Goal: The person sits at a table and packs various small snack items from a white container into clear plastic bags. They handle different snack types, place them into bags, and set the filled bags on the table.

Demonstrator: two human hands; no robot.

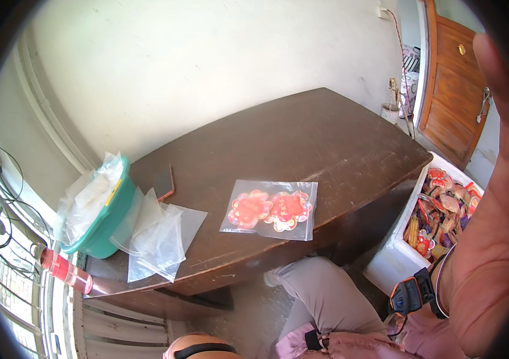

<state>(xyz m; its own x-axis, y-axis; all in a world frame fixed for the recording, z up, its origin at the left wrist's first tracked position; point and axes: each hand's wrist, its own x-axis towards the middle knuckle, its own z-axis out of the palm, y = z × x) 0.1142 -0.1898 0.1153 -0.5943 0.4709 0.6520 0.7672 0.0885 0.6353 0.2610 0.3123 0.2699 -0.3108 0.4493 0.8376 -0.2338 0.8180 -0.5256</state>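
Observation:
My right hand is raised close to the camera at the right rim. Its palm is bare and one finger or thumb points up; the other fingers are cut off from view. A dark strap with a small orange-edged device is around that wrist. Only part of my left arm with a black band shows at the bottom; the left hand is out of view. Before me on the brown wooden table lies a clear zip bag holding red flower-shaped packets. Loose clear plastic bags lie to its left.
A teal plastic tub of clear bags stands at the table's left, near a phone and a red bottle. On the right, a white foam box holds many colourful packets. Behind it is a wooden door.

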